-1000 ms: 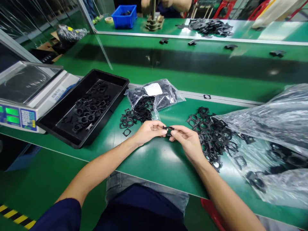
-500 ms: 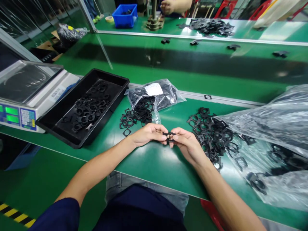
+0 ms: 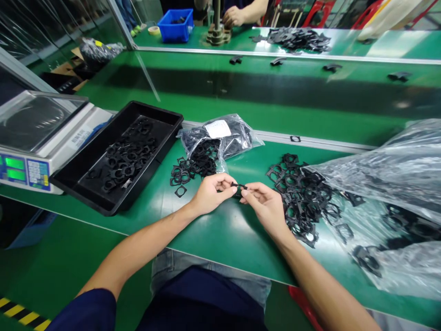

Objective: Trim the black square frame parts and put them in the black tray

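Note:
Small black plastic parts (image 3: 239, 185) are pinched between my two hands, above the green table near its front edge. My left hand (image 3: 214, 193) has its fingers closed on their left end. The right end is held by the fingertips of my right hand (image 3: 264, 202). My fingers cover much of the parts, so how they fit together cannot be made out. To the right of my right hand lies a large pile of black ring-shaped parts (image 3: 306, 197). A smaller pile (image 3: 184, 170) lies beyond my left hand, by a clear plastic bag (image 3: 237, 133) with a white label.
A black tray (image 3: 117, 202) with ring parts stands at the left, beside a weighing scale (image 3: 37, 161). Large plastic bags (image 3: 389, 165) lie at the right. Across the belt (image 3: 193, 87) are a blue bin (image 3: 175, 30) and another person's hand (image 3: 234, 16).
My hands have tilted the black parts and shifted their fingers on them. The other person's hand across the belt has moved left and down, next to the metal post.

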Demonstrator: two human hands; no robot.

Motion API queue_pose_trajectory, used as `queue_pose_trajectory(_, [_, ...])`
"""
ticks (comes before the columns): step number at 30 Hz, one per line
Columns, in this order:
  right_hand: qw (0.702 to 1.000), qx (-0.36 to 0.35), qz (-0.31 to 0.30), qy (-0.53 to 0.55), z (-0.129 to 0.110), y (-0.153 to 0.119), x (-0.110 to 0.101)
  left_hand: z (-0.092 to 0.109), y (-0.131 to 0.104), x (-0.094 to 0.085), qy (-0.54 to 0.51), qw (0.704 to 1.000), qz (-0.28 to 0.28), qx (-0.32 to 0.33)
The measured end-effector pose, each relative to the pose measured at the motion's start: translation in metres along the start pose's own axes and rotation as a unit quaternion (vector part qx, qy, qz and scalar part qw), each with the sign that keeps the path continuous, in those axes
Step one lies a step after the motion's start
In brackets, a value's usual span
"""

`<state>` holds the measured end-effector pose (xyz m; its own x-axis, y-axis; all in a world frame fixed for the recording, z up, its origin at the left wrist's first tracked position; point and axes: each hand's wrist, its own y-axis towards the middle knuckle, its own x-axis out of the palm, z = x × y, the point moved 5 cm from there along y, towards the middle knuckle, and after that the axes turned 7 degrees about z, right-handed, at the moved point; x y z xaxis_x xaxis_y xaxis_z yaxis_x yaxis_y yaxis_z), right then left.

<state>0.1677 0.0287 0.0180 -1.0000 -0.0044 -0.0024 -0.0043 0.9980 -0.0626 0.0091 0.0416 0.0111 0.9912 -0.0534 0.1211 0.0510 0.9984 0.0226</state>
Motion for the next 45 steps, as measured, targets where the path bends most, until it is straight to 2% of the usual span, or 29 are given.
queue_pose_trajectory(6, [0.985,-0.148,0.033,-0.076,-0.015,-0.003,-0.006,0.002,0.000,0.001,0.017,0.998,0.012,0.053])
queue_pose_trajectory(12, [0.970,-0.210,0.020,-0.125,-0.024,-0.010,-0.003,0.004,-0.003,0.002,0.024,0.997,-0.008,0.072])
queue_pose_trajectory(15, [0.969,-0.211,0.018,-0.130,-0.023,-0.010,-0.004,0.004,-0.003,0.003,0.026,0.997,-0.017,0.070])
queue_pose_trajectory(18, [0.977,-0.180,0.008,-0.110,-0.018,-0.007,-0.005,0.004,-0.004,0.005,0.042,0.995,-0.020,0.086])
queue_pose_trajectory(25, [0.979,-0.156,0.004,-0.130,-0.018,0.000,-0.007,0.010,-0.006,0.002,0.129,0.980,0.034,0.150])
queue_pose_trajectory(28, [0.958,-0.195,0.071,-0.197,-0.027,0.009,-0.025,0.011,0.000,-0.007,0.130,0.977,0.064,0.158])
queue_pose_trajectory(30, [0.926,-0.233,0.141,-0.262,-0.034,0.017,-0.042,0.012,0.006,-0.014,0.106,0.979,0.091,0.149])
queue_pose_trajectory(32, [0.882,-0.253,0.169,-0.359,-0.037,0.025,-0.056,0.015,0.010,-0.023,0.090,0.979,0.113,0.142])
queue_pose_trajectory(35, [0.817,-0.220,0.147,-0.513,-0.030,0.035,-0.066,0.031,0.007,-0.045,0.122,0.972,0.136,0.146])
queue_pose_trajectory(38, [0.775,-0.173,0.109,-0.599,-0.021,0.039,-0.065,0.059,-0.004,-0.094,0.229,0.939,0.183,0.178])
queue_pose_trajectory(40, [0.764,-0.165,0.099,-0.615,-0.019,0.040,-0.062,0.079,-0.012,-0.140,0.318,0.900,0.229,0.192])
queue_pose_trajectory(42, [0.766,-0.177,0.095,-0.611,-0.019,0.041,-0.059,0.096,-0.017,-0.189,0.419,0.847,0.272,0.181])
queue_pose_trajectory(43, [0.768,-0.190,0.095,-0.604,-0.018,0.042,-0.058,0.102,-0.019,-0.211,0.466,0.822,0.282,0.165])
queue_pose_trajectory(45, [0.774,-0.226,0.094,-0.584,-0.018,0.044,-0.056,0.108,-0.021,-0.243,0.552,0.785,0.258,0.115])
